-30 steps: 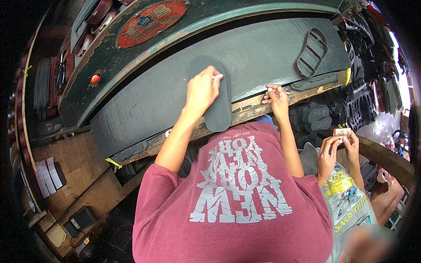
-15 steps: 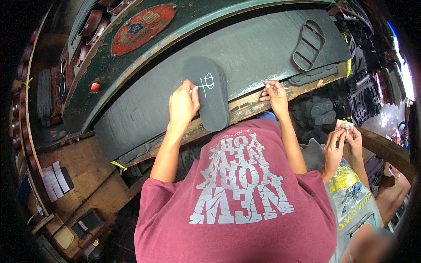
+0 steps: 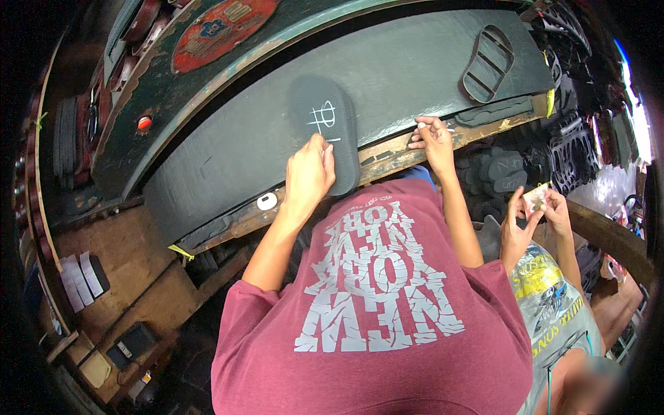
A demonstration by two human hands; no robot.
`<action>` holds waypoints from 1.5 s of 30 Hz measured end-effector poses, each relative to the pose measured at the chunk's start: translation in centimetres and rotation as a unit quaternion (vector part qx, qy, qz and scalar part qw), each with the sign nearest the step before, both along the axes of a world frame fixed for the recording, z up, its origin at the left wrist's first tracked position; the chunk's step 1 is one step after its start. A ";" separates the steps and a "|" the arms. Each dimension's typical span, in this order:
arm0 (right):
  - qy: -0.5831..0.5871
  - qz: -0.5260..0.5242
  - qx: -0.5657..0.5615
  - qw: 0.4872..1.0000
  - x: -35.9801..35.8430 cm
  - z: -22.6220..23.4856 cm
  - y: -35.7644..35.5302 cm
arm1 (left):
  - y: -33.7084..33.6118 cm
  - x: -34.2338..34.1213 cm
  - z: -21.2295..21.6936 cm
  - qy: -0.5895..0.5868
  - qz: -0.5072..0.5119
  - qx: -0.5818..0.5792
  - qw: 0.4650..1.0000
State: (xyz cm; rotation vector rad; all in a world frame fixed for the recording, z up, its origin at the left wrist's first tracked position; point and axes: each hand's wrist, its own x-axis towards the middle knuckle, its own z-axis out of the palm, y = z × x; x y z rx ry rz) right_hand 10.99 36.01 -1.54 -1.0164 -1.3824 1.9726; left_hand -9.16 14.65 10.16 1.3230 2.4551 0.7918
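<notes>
A stack of dark grey foam soles lies on the bench, its top sole marked with white hand-drawn lines. Over its lower left part my left hand is closed, knuckles up, beside the marks. Whatever its fingers hold is hidden. My right hand is at the bench's front edge, right of the soles, with thumb and fingers pinched. Something small and white shows at its fingertips, and a thin white end sticks out past the hand; its kind is unclear. A dark sandal-shaped outline frame with crossbars lies farther right on the bench.
The long black-topped bench has a wooden front edge with a small white rounded object. Behind stands a green machine frame with a red knob. At right, another person's hands hold a small paper-like piece.
My left hand has moved right and slightly down over the soles, uncovering the white rounded object. The other person's hands have shifted the paper-like piece. My right hand stays pinched.
</notes>
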 end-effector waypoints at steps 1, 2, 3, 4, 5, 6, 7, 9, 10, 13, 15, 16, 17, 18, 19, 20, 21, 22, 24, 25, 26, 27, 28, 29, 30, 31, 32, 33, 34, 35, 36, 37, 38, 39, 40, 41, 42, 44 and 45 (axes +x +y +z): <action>0.001 0.001 0.002 1.000 0.0 0.0 0.0 | 0.0 0.3 0.0 -0.024 0.004 -0.022 0.999; 0.003 0.002 0.003 1.000 -0.1 0.0 0.0 | 0.3 0.5 -0.1 -0.006 0.000 0.001 1.000; -0.005 -0.001 -0.001 1.000 -0.1 0.0 0.0 | 0.5 0.8 -0.2 0.003 0.000 0.008 1.000; -0.011 -0.002 0.004 1.000 -0.1 0.0 -0.1 | 0.7 1.1 -0.3 0.016 0.013 0.017 1.000; 0.004 0.000 0.007 1.000 0.0 -0.1 -0.1 | 0.9 1.5 -0.4 0.000 -0.011 0.022 1.000; 0.008 -0.002 0.003 1.000 0.0 -0.1 -0.1 | 0.8 1.9 -0.3 -0.010 -0.024 0.029 0.999; 0.014 -0.004 0.001 1.000 0.2 -0.1 0.0 | 0.8 1.9 -0.3 -0.017 -0.053 0.057 0.997; 0.032 -0.019 -0.027 0.999 0.7 -0.1 0.2 | -0.6 1.3 0.3 0.015 -0.035 0.011 0.999; 0.044 -0.030 -0.042 0.998 1.1 -0.1 0.3 | -1.8 0.4 0.9 0.035 -0.017 -0.016 0.999; 0.097 -0.070 -0.072 0.990 2.2 -0.2 0.4 | -5.1 -3.9 2.6 0.100 0.093 -0.005 0.991; 0.102 -0.121 -0.104 0.982 2.9 -0.3 0.4 | -6.9 -5.4 3.1 0.082 0.142 0.066 0.984; 0.130 -0.107 -0.106 0.980 3.2 -0.4 0.2 | -7.7 -5.6 3.2 0.051 0.146 0.068 0.986; 0.141 -0.113 -0.111 0.977 3.4 -0.5 0.0 | -8.4 -5.4 3.1 0.029 0.131 0.008 0.991; 0.143 -0.134 -0.114 0.974 3.7 -0.5 0.0 | -8.9 -4.8 2.9 0.016 0.095 -0.030 0.995; 0.161 -0.133 -0.105 0.972 3.6 -0.7 -0.1 | -9.1 -4.1 2.3 0.018 0.043 -0.045 0.998; 0.160 -0.120 -0.105 0.974 3.7 -0.8 -0.1 | -9.2 -3.3 1.5 -0.041 0.024 -0.091 0.995; 0.136 -0.118 -0.088 0.980 3.6 -1.0 -0.1 | -9.1 -2.3 0.6 -0.082 -0.002 -0.124 0.989; 0.139 -0.110 -0.083 0.981 3.5 -1.2 -0.1 | -9.0 -1.4 -0.5 -0.072 -0.011 -0.117 0.990; 0.121 -0.107 -0.074 0.984 3.3 -1.3 0.0 | -8.6 -0.2 -2.9 -0.048 -0.012 -0.109 0.993; 0.124 -0.102 -0.076 0.984 3.3 -1.3 0.0 | -8.6 0.2 -4.0 -0.032 0.000 -0.112 0.993; 0.115 -0.114 -0.079 0.984 3.3 -1.1 -0.2 | -8.7 0.2 -4.9 0.003 -0.017 -0.126 0.992; 0.101 -0.122 -0.087 0.983 3.2 -1.0 -0.2 | -8.6 0.4 -5.9 0.011 -0.033 -0.099 0.994; 0.123 -0.114 -0.082 0.982 3.3 -0.6 -0.4 | -8.7 0.3 -6.5 0.024 -0.042 -0.084 0.995; 0.116 -0.126 -0.089 0.981 3.4 -0.3 -0.8 | -8.7 0.2 -6.9 0.035 -0.043 -0.085 0.995; 0.169 -0.122 -0.091 0.974 3.6 0.2 -1.2 | -8.8 0.0 -7.1 0.035 -0.039 -0.072 0.996; 0.189 -0.122 -0.085 0.971 3.7 0.7 -1.6 | -8.8 -0.2 -7.2 0.018 -0.036 -0.062 0.997; 0.200 -0.129 -0.080 0.968 3.9 1.1 -1.9 | -8.8 -0.3 -7.0 -0.002 -0.033 -0.065 0.997; 0.219 -0.121 -0.070 0.966 4.0 1.6 -2.0 | -8.8 -0.4 -6.7 -0.022 -0.028 -0.068 0.997; 0.181 -0.128 -0.075 0.972 4.3 2.0 -2.0 | -8.7 -0.4 -6.4 -0.026 -0.028 -0.072 0.997; 0.136 -0.132 -0.074 0.979 4.3 2.3 -2.0 | -8.6 -0.6 -5.9 -0.049 -0.026 -0.108 0.993; 0.087 -0.128 -0.077 0.985 4.4 2.6 -1.7 | -8.5 -0.7 -5.5 -0.063 -0.023 -0.117 0.991; 0.037 -0.135 -0.077 0.987 4.4 2.7 -1.5 | -8.3 -0.8 -5.1 -0.062 -0.026 -0.117 0.991; 0.032 -0.138 -0.070 0.987 4.3 2.8 -1.3 | -8.2 -0.9 -4.8 -0.079 -0.021 -0.122 0.989; 0.014 -0.129 -0.067 0.989 4.2 2.7 -1.1 | -8.1 -1.1 -4.5 -0.090 -0.020 -0.126 0.988; -0.009 -0.124 -0.064 0.990 3.9 2.6 -0.8 | -8.0 -1.2 -4.3 -0.100 -0.020 -0.127 0.987; -0.033 -0.119 -0.060 0.991 3.7 2.5 -0.6 | -8.0 -1.4 -4.2 -0.107 -0.025 -0.126 0.986; -0.039 -0.113 -0.050 0.992 3.3 2.4 -0.5 | -8.0 -1.6 -4.2 -0.114 -0.031 -0.127 0.985; -0.072 -0.113 -0.020 0.991 2.6 2.4 -0.3 | -8.1 -1.9 -4.3 -0.122 -0.037 -0.122 0.984; -0.093 -0.116 -0.007 0.989 2.3 2.5 -0.3 | -8.2 -2.0 -4.5 -0.122 -0.039 -0.116 0.985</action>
